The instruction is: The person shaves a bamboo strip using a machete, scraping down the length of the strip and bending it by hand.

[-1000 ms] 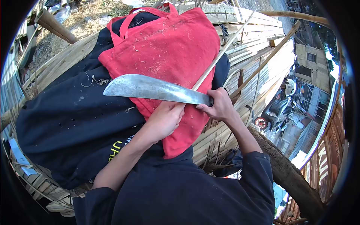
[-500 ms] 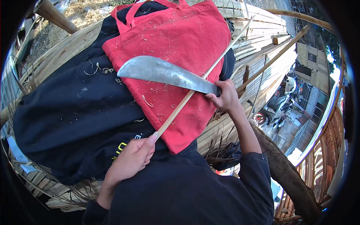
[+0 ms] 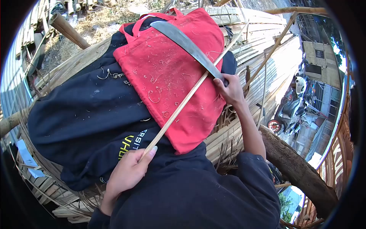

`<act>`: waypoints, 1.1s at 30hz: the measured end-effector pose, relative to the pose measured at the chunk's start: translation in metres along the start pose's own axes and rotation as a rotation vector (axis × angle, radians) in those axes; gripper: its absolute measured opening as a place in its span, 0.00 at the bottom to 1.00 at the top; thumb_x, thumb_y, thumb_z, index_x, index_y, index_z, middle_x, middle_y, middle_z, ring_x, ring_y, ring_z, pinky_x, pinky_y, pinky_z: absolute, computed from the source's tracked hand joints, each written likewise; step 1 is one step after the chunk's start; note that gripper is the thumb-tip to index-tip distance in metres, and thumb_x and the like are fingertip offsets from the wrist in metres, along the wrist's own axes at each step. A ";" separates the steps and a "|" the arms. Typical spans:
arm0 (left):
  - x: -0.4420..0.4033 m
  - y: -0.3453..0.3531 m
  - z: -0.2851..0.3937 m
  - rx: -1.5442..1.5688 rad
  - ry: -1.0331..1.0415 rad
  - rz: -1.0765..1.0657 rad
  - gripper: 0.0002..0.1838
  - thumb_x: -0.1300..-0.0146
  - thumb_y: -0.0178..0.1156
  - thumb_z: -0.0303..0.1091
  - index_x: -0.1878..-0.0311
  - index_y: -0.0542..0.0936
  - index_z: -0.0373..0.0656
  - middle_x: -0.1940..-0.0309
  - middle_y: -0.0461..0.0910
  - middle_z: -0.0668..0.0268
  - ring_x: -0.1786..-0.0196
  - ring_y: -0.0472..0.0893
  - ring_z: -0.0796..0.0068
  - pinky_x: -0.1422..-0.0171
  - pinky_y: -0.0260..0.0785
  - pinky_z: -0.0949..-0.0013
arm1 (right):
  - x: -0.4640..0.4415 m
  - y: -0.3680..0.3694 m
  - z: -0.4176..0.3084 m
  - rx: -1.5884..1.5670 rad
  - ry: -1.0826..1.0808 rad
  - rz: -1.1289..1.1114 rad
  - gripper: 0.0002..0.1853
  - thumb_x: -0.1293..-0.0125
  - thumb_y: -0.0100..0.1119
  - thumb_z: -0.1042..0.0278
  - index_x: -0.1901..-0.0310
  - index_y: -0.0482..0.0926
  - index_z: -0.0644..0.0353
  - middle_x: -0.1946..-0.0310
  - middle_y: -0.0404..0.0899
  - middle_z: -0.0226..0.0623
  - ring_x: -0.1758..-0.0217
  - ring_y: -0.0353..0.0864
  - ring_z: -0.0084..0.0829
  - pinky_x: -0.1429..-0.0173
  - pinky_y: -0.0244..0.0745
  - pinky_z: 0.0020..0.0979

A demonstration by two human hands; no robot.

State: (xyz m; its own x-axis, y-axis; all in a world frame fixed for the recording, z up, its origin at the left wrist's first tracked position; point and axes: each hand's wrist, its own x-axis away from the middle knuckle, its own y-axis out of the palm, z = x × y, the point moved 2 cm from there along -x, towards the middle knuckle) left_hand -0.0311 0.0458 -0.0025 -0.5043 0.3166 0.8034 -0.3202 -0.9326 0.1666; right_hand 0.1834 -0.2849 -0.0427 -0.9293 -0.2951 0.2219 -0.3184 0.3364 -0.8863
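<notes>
My left hand [image 3: 130, 168] is closed around the near end of a long, thin wooden strip [image 3: 184, 102], thumb along its top. The strip slants up and away to the right over a red tote bag [image 3: 175, 61]. In my right hand [image 3: 231, 91] is the handle of a machete [image 3: 187, 44]. Its broad curved blade points up and left and crosses the strip close to the handle, apparently touching it. Thin curled shavings [image 3: 155, 95] lie scattered on the bag. Under the bag spreads a dark printed cloth [image 3: 84, 118] with a few more shavings.
Stacked split wood or bamboo slats [image 3: 263, 57] lie beneath and beyond the cloth. A thick log [image 3: 297, 168] slants at the right, and a pole [image 3: 70, 30] juts in at upper left. Further off at right stands a motorcycle [image 3: 288, 110] by buildings.
The machete has swung so its tip points more upward, and its blade looks turned more edge-on. My left hand still grips the strip. The view has shifted slightly.
</notes>
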 end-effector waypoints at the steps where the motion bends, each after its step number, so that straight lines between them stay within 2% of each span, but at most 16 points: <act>1: -0.012 0.003 0.023 -0.266 0.148 0.085 0.26 0.22 0.51 0.45 0.75 0.71 0.36 0.86 0.70 0.59 0.82 0.72 0.67 0.71 0.66 0.62 | 0.004 0.000 0.002 -0.050 0.071 -0.064 0.35 0.39 0.64 0.33 0.73 0.82 0.69 0.86 0.71 0.50 0.80 0.73 0.48 0.69 0.67 0.44; 3: -0.040 0.015 0.034 -0.458 0.455 0.337 0.23 0.21 0.49 0.44 0.70 0.70 0.34 0.85 0.71 0.52 0.79 0.74 0.51 0.69 0.64 0.54 | 0.010 -0.005 -0.005 0.034 -0.010 -0.067 0.32 0.36 0.61 0.38 0.74 0.82 0.68 0.86 0.72 0.50 0.80 0.77 0.48 0.69 0.69 0.44; 4: -0.042 0.019 0.042 -0.497 0.423 0.311 0.22 0.21 0.48 0.42 0.68 0.70 0.34 0.84 0.71 0.50 0.77 0.74 0.46 0.68 0.64 0.52 | 0.013 -0.003 -0.004 0.109 -0.077 -0.005 0.32 0.38 0.63 0.38 0.73 0.82 0.67 0.85 0.72 0.52 0.78 0.77 0.52 0.67 0.71 0.44; 6: -0.044 0.024 0.062 -0.576 0.361 0.262 0.18 0.21 0.48 0.39 0.65 0.70 0.34 0.81 0.73 0.45 0.72 0.74 0.37 0.65 0.64 0.46 | 0.016 -0.005 -0.007 0.059 -0.046 -0.039 0.32 0.40 0.65 0.37 0.73 0.82 0.68 0.82 0.73 0.55 0.75 0.77 0.56 0.66 0.71 0.46; 9: -0.032 0.026 0.085 -0.726 0.464 0.352 0.14 0.22 0.49 0.34 0.63 0.71 0.34 0.83 0.73 0.48 0.75 0.79 0.45 0.70 0.69 0.47 | 0.016 -0.002 -0.005 0.010 -0.061 -0.050 0.33 0.41 0.66 0.36 0.73 0.81 0.68 0.82 0.73 0.55 0.74 0.77 0.57 0.67 0.70 0.46; 10: -0.037 0.025 0.084 -0.753 0.694 0.448 0.12 0.23 0.50 0.32 0.65 0.70 0.35 0.83 0.72 0.50 0.78 0.78 0.45 0.72 0.68 0.49 | 0.016 0.000 -0.003 -0.007 -0.075 -0.038 0.33 0.41 0.65 0.36 0.73 0.81 0.68 0.82 0.73 0.55 0.74 0.77 0.57 0.67 0.70 0.46; 13: -0.061 0.027 0.101 -0.826 1.030 0.534 0.12 0.23 0.50 0.32 0.65 0.70 0.36 0.83 0.72 0.52 0.79 0.77 0.47 0.74 0.68 0.51 | 0.013 0.004 -0.001 -0.025 -0.105 -0.020 0.36 0.41 0.65 0.31 0.76 0.81 0.67 0.84 0.74 0.53 0.77 0.78 0.53 0.70 0.71 0.45; 14: -0.063 0.034 0.103 -0.852 0.629 0.397 0.08 0.24 0.49 0.29 0.59 0.72 0.33 0.68 0.75 0.47 0.72 0.75 0.46 0.67 0.67 0.52 | 0.013 0.003 -0.002 -0.023 -0.112 -0.015 0.37 0.42 0.64 0.29 0.77 0.82 0.67 0.85 0.74 0.51 0.79 0.79 0.52 0.71 0.72 0.44; 17: -0.099 0.052 0.108 -0.916 0.642 0.481 0.08 0.25 0.49 0.27 0.55 0.75 0.31 0.62 0.76 0.46 0.72 0.75 0.49 0.71 0.69 0.55 | 0.013 -0.006 -0.008 -0.020 -0.101 -0.069 0.40 0.43 0.63 0.26 0.79 0.81 0.68 0.85 0.75 0.52 0.78 0.80 0.52 0.70 0.74 0.45; 19: -0.126 0.061 0.108 -0.942 0.832 0.628 0.11 0.24 0.52 0.32 0.59 0.75 0.32 0.78 0.75 0.49 0.78 0.79 0.49 0.76 0.71 0.54 | 0.011 -0.004 -0.010 0.060 -0.122 -0.047 0.41 0.44 0.64 0.25 0.80 0.80 0.68 0.85 0.75 0.51 0.78 0.80 0.53 0.69 0.76 0.45; 21: -0.135 0.063 0.105 -0.931 0.906 0.671 0.14 0.24 0.53 0.35 0.60 0.75 0.32 0.85 0.75 0.49 0.80 0.81 0.49 0.78 0.73 0.54 | 0.010 0.002 -0.011 0.119 -0.147 -0.024 0.42 0.45 0.64 0.24 0.81 0.79 0.68 0.85 0.75 0.51 0.78 0.80 0.53 0.69 0.77 0.45; 27: -0.119 0.048 0.084 -0.849 0.734 0.602 0.14 0.23 0.52 0.36 0.63 0.73 0.35 0.85 0.74 0.50 0.79 0.81 0.48 0.78 0.72 0.52 | 0.001 0.005 -0.020 0.196 -0.222 -0.063 0.41 0.47 0.65 0.24 0.82 0.79 0.68 0.86 0.75 0.51 0.79 0.80 0.52 0.69 0.77 0.46; 29: -0.100 0.037 0.071 -0.835 0.687 0.553 0.13 0.22 0.51 0.36 0.64 0.72 0.37 0.85 0.72 0.52 0.80 0.79 0.48 0.78 0.71 0.53 | -0.001 0.008 -0.017 0.150 -0.165 -0.086 0.41 0.47 0.66 0.25 0.82 0.79 0.68 0.86 0.75 0.50 0.79 0.80 0.52 0.71 0.76 0.45; 30: -0.092 0.033 0.066 -0.811 0.693 0.550 0.15 0.22 0.51 0.36 0.67 0.68 0.39 0.85 0.71 0.51 0.80 0.78 0.48 0.78 0.68 0.52 | 0.000 0.009 -0.019 0.163 -0.202 -0.060 0.41 0.46 0.66 0.26 0.81 0.79 0.68 0.86 0.74 0.51 0.80 0.80 0.52 0.71 0.75 0.45; 32: -0.072 0.024 0.062 -0.777 0.633 0.504 0.14 0.22 0.51 0.36 0.66 0.69 0.38 0.84 0.71 0.50 0.79 0.78 0.46 0.77 0.66 0.51 | 0.002 0.009 -0.023 0.196 -0.281 -0.012 0.40 0.46 0.66 0.27 0.81 0.79 0.68 0.86 0.74 0.51 0.80 0.79 0.52 0.72 0.74 0.45; 33: -0.059 0.020 0.060 -0.761 0.605 0.482 0.14 0.22 0.52 0.36 0.65 0.69 0.38 0.83 0.71 0.49 0.79 0.77 0.46 0.76 0.65 0.50 | 0.001 0.007 -0.019 0.125 -0.189 -0.062 0.40 0.46 0.66 0.27 0.81 0.80 0.68 0.86 0.74 0.50 0.80 0.79 0.52 0.72 0.74 0.45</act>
State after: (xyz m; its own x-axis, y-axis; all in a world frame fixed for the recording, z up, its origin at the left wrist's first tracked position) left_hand 0.0409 -0.0016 -0.0124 -0.9552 0.1734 0.2399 -0.2912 -0.6956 -0.6568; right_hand 0.1767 -0.2662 -0.0412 -0.8532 -0.4783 0.2078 -0.3375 0.2026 -0.9193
